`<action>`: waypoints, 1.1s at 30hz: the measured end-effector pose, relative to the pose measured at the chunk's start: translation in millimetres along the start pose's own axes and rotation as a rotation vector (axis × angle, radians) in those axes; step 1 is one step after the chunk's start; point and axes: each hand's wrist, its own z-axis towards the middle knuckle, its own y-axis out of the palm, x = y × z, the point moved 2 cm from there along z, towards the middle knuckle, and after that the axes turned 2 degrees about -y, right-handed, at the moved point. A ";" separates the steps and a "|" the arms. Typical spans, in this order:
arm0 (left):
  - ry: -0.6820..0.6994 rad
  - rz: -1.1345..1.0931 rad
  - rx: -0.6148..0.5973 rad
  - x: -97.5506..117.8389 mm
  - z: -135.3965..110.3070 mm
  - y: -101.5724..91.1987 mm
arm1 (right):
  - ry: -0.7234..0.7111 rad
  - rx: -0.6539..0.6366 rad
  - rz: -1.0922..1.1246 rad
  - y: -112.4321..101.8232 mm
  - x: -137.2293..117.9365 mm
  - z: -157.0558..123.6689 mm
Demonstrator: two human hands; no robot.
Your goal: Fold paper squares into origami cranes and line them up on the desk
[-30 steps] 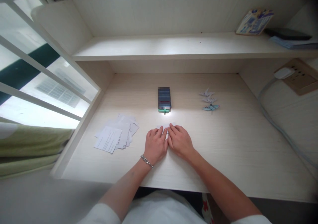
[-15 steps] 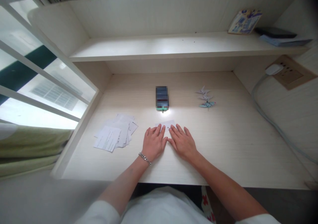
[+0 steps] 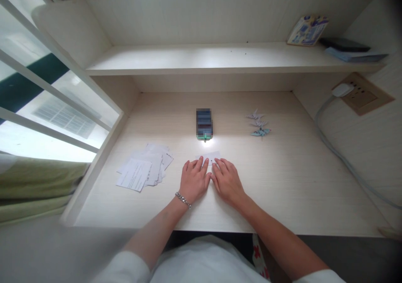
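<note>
The two hands lie palm down and side by side on the bench [image 3: 282,182], fingers extended and slightly parted, neither curled around anything. The left hand [image 3: 195,180] and the right hand [image 3: 228,180] angle in toward each other, their thumbs almost meeting. Their fingertips rest on a pale paper slip [image 3: 211,155], which lies flat in the middle of the bench; its near edge is hidden by the fingers, so I can't fairly say how far it runs beneath them or whether it is folded there. A chain bracelet [image 3: 183,200] circles the left wrist.

Just beyond the slip lies a dark phone-like device [image 3: 204,122], its face pixelated and its near end edged in green, with a bright glow on the wood in front of it. To the left, loose papers [image 3: 138,174] overlap in an untidy pile, some bearing printed lines. To the right of the device, two white folded paper figures [image 3: 256,119] and a blue folded figure [image 3: 260,132] sit in a close row.

A shelf [image 3: 188,59] spans the back, with a leaning printed box [image 3: 307,30] at its right end.
</note>
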 end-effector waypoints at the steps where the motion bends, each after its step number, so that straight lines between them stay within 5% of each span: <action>1: 0.003 0.002 -0.008 0.1 0.1 0.1 | -0.049 -0.022 0.038 2.2 -2.8 0.6; 33: -0.049 -0.047 -0.011 19.1 -8.1 1.9 | 0.051 -0.066 0.117 10.4 -6.7 -1.5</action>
